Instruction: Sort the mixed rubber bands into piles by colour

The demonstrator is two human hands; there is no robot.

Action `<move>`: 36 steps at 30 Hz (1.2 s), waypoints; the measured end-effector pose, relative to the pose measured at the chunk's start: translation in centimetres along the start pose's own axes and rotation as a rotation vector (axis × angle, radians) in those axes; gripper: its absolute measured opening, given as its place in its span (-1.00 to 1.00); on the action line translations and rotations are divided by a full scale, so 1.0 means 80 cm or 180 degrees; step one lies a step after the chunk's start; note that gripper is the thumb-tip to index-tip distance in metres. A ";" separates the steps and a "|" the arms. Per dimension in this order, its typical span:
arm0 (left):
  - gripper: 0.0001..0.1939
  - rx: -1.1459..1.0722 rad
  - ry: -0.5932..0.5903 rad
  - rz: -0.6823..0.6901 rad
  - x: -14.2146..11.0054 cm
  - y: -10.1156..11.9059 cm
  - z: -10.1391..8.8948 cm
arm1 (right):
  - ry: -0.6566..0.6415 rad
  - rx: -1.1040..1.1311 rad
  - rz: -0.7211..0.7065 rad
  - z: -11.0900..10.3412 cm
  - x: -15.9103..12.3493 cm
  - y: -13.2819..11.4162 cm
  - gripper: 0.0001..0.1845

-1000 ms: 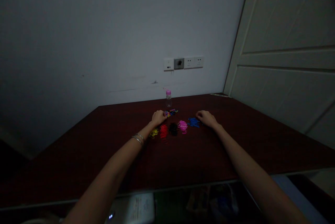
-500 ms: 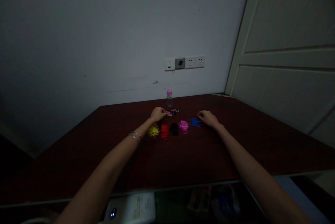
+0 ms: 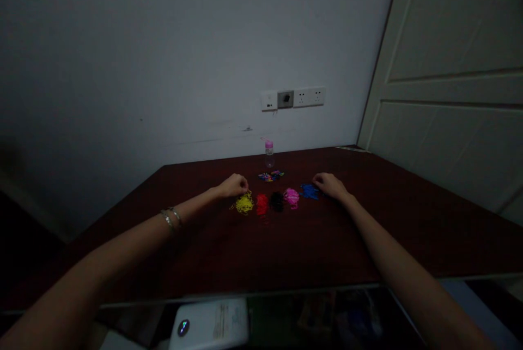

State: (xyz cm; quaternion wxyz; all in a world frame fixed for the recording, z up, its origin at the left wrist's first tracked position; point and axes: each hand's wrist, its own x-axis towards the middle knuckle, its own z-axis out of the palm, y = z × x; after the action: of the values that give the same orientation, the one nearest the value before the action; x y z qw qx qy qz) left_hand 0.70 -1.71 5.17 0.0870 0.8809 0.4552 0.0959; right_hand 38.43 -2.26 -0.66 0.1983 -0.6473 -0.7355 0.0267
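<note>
Left fingers: your left hand (image 3: 233, 185) is pinched narrow at the yellow pile (image 3: 244, 205); whether it grips a piece, you cannot tell.
Right fingers: your right hand (image 3: 332, 186) is narrow too, beside the blue pile (image 3: 310, 192); its grip is unclear.
Between your hands: red pile (image 3: 262, 204), black pile (image 3: 277, 201), pink pile (image 3: 291, 197).
Beyond: multicoloured pile (image 3: 268, 177), then the upright pink-capped bottle (image 3: 269, 158), all on your dark red table (image 3: 298, 252).
</note>
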 end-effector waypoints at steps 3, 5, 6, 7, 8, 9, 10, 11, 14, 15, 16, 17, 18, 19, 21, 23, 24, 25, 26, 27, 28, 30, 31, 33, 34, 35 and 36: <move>-0.82 -0.0028 -0.0103 0.0065 -0.013 -0.001 0.001 | 0.0005 0.0011 0.0038 -0.001 -0.001 0.000 -0.71; -0.82 -0.0111 -0.0142 0.0071 -0.019 0.001 -0.001 | -0.0016 0.0030 0.0055 -0.001 -0.002 0.000 -0.72; -0.81 -0.0159 -0.0163 0.0072 -0.020 0.002 -0.002 | -0.0026 0.0038 0.0052 -0.001 -0.002 0.000 -0.72; -0.81 -0.0204 -0.0184 0.0071 -0.021 0.004 -0.003 | -0.0031 0.0043 0.0042 -0.001 -0.002 0.000 -0.72; -0.80 -0.0238 -0.0201 0.0070 -0.022 0.005 -0.004 | -0.0030 0.0045 0.0035 -0.001 -0.002 0.000 -0.72; -0.79 -0.0258 -0.0206 0.0066 -0.022 0.005 -0.005 | -0.0025 0.0043 0.0032 -0.001 -0.002 0.000 -0.72; -0.78 -0.0266 -0.0194 0.0055 -0.021 0.003 -0.005 | -0.0018 0.0038 0.0033 -0.001 -0.002 0.001 -0.72; -0.77 -0.0266 -0.0159 0.0042 -0.020 0.000 -0.004 | -0.0011 0.0034 0.0035 -0.001 -0.002 0.001 -0.72; -0.71 -0.0230 0.0054 0.0000 -0.012 -0.020 0.000 | -0.0002 0.0022 0.0047 0.000 -0.002 0.000 -0.72; -0.70 -0.0196 0.0146 -0.0028 -0.009 -0.029 0.002 | -0.0003 0.0026 0.0056 0.000 -0.002 0.000 -0.72; -0.70 -0.0140 0.0251 -0.0123 -0.005 -0.039 0.005 | -0.0005 0.0032 0.0072 0.000 -0.002 0.000 -0.72; -0.70 -0.0074 0.0332 -0.0245 -0.002 -0.048 0.007 | -0.0009 0.0036 0.0090 0.000 -0.002 0.000 -0.73; -0.70 -0.0013 0.0380 -0.0350 0.001 -0.057 0.009 | -0.0013 0.0040 0.0101 0.001 -0.002 -0.001 -0.73; -0.70 0.0040 0.0420 -0.0434 0.003 -0.065 0.011 | -0.0017 0.0043 0.0102 0.001 -0.002 -0.001 -0.73; -0.69 0.0090 0.0491 -0.0561 0.007 -0.077 0.017 | -0.0019 0.0048 0.0103 0.002 -0.002 -0.001 -0.73; -0.69 0.0070 0.0575 -0.0694 0.009 -0.083 0.026 | -0.0017 0.0043 0.0123 0.003 -0.001 -0.001 -0.72; -0.70 0.0047 0.0628 -0.0766 0.010 -0.084 0.031 | -0.0015 0.0035 0.0130 0.003 -0.001 0.000 -0.72; -0.70 0.0029 0.0691 -0.0847 0.011 -0.083 0.036 | -0.0012 0.0025 0.0133 0.004 -0.001 0.000 -0.72; -0.71 0.0017 0.0757 -0.0935 0.011 -0.082 0.041 | -0.0009 0.0017 0.0123 0.004 -0.001 0.000 -0.72; -0.72 0.0018 0.0830 -0.1036 0.011 -0.080 0.046 | -0.0004 0.0012 0.0103 0.004 -0.001 0.000 -0.72; -0.73 0.0034 0.0904 -0.1150 0.011 -0.078 0.051 | 0.0002 0.0009 0.0080 0.004 -0.001 0.000 -0.72; -0.75 0.0091 0.0998 -0.1350 0.009 -0.073 0.057 | 0.0020 0.0019 0.0043 0.003 -0.001 -0.002 -0.72; -0.76 0.0125 0.1008 -0.1411 0.009 -0.070 0.059 | 0.0027 0.0035 0.0025 0.002 -0.001 -0.004 -0.72; -0.78 0.0199 0.0970 -0.1445 0.007 -0.066 0.060 | 0.0033 0.0089 -0.0031 0.000 -0.001 -0.011 -0.72; -0.79 0.0235 0.0940 -0.1441 0.007 -0.064 0.060 | 0.0030 0.0124 -0.0084 -0.002 -0.001 -0.016 -0.72; -0.79 0.0270 0.0915 -0.1432 0.006 -0.063 0.059 | 0.0025 0.0157 -0.0155 -0.004 0.000 -0.023 -0.72; -0.80 0.0301 0.0895 -0.1429 0.006 -0.061 0.059 | 0.0021 0.0181 -0.0242 -0.006 0.001 -0.031 -0.72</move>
State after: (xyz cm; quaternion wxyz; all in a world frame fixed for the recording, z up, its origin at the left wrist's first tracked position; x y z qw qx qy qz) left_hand -1.72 1.14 -0.50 0.0007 0.7390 0.6508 0.1743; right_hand 36.23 -2.68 0.54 0.2199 -0.6131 -0.7579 0.0380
